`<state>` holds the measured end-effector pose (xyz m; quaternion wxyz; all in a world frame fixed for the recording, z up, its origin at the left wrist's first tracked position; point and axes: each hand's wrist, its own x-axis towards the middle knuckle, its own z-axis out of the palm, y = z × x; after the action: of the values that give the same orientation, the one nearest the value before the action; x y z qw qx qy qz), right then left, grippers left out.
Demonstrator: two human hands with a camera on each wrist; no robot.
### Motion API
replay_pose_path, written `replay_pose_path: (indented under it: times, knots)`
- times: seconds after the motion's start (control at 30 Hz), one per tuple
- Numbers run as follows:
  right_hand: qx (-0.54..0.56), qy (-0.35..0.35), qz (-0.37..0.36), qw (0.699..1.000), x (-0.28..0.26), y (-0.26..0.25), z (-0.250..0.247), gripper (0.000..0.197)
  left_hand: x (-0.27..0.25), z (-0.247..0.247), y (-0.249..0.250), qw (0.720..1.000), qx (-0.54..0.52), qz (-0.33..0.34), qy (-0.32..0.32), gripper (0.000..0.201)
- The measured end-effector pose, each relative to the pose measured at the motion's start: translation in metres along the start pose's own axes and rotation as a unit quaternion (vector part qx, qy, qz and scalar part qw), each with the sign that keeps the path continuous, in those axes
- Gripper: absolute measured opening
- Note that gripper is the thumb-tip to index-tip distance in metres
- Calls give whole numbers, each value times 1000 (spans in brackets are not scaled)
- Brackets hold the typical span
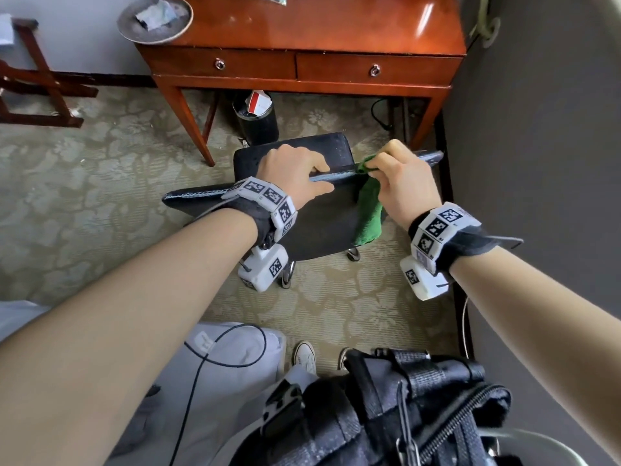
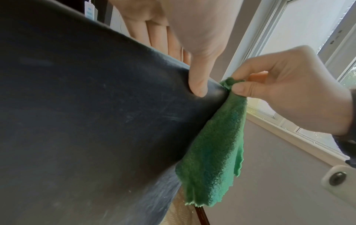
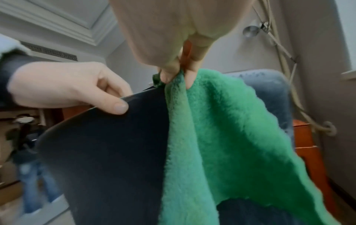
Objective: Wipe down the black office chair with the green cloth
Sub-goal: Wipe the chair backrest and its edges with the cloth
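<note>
Left hand (image 1: 295,176) grips the black office chair (image 1: 322,227) backrest's top edge. Right hand (image 1: 401,183) pinches green cloth (image 1: 368,213), hanging toward 6 o'clock. Advice: bunch cloth into palm, press flat, wipe along the edge.

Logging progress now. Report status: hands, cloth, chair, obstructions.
Left hand grips top edge of black office chair. Right hand pinches green cloth at that edge; cloth hangs down backrest. Nothing in the way.
</note>
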<state>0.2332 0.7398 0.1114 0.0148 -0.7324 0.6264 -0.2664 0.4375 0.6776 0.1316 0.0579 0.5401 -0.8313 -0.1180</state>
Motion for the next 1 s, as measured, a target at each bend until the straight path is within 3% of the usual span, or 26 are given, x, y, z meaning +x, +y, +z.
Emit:
replay_pose_path:
  times: [0.17,0.27,0.37,0.5,0.63,0.83,1.0]
  knots:
    - [-33,18,83,996,4,-4,-8,14,-1,4,5,1000,-1,-11,15,34]
    - [-29,-16,49,998,3,-39,5,16,-2,4,9,1000,0,-19,21,29]
    - [-21,-48,18,998,3,-41,8,20,-2,5,9,1000,-1,-21,17,28]
    - [-36,-18,79,996,0,-8,-7,18,-1,5,9,999,-11,-30,12,34]
    - [-50,-2,128,990,2,-27,-2,10,-1,3,16,999,-15,-39,13,33]
    - [4,-43,35,998,-5,-51,8,32,-4,-3,19,1000,-13,-25,11,27]
    - [-12,-31,48,998,4,-15,-10,25,-11,-14,4,1000,-7,-10,-3,36]
